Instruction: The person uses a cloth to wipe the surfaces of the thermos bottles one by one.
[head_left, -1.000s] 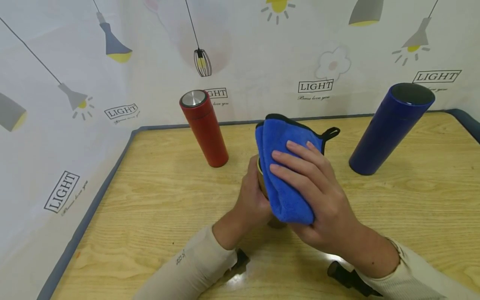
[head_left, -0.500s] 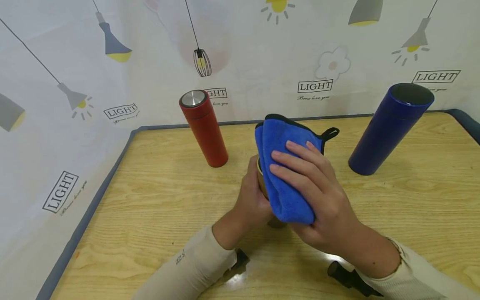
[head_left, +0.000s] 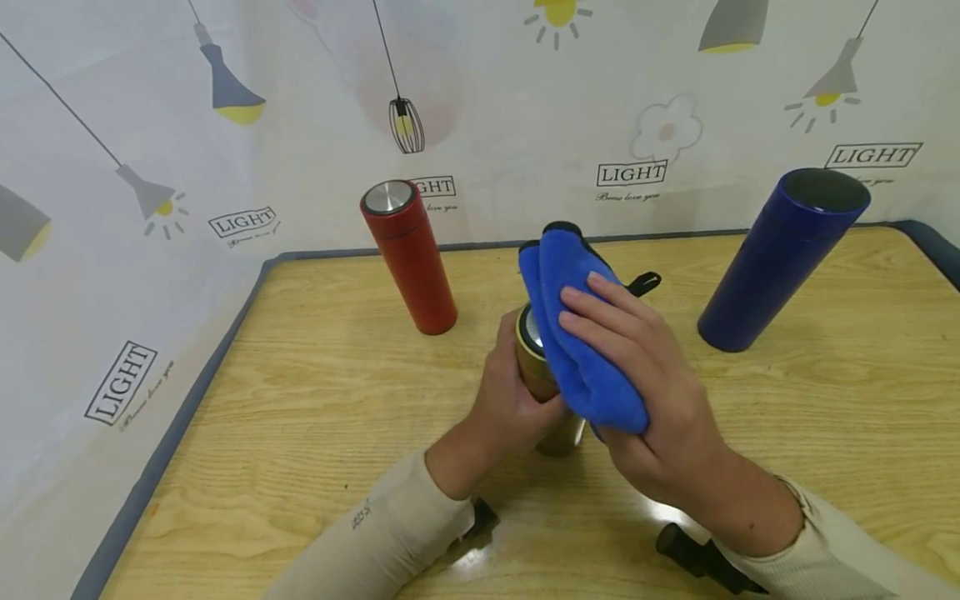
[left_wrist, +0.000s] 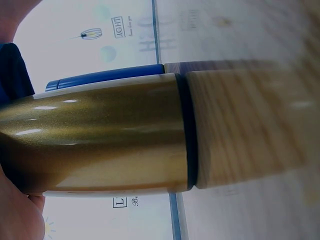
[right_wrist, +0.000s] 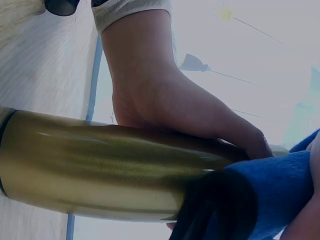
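A shiny gold vacuum flask stands at the middle front, its dark base ring at the tabletop in the left wrist view. My left hand grips it round the upper body, thumb across the near side. Over its top right side lies a folded blue towel with black edging and a hanging loop. My right hand holds this towel against the flask, fingers spread over the outer face. Part of the silver lid shows at the left; the towel hides the rest. In the right wrist view the towel wraps the flask's upper end.
A red flask with a silver lid stands at the back left. A taller dark blue flask stands at the back right. The wood-grain table ends at a pale printed backdrop. Black devices sit under both wrists.
My right hand and the towel have shifted slightly to the right and turned, uncovering part of the gold flask's lid and more of its body. The left hand stays in place.
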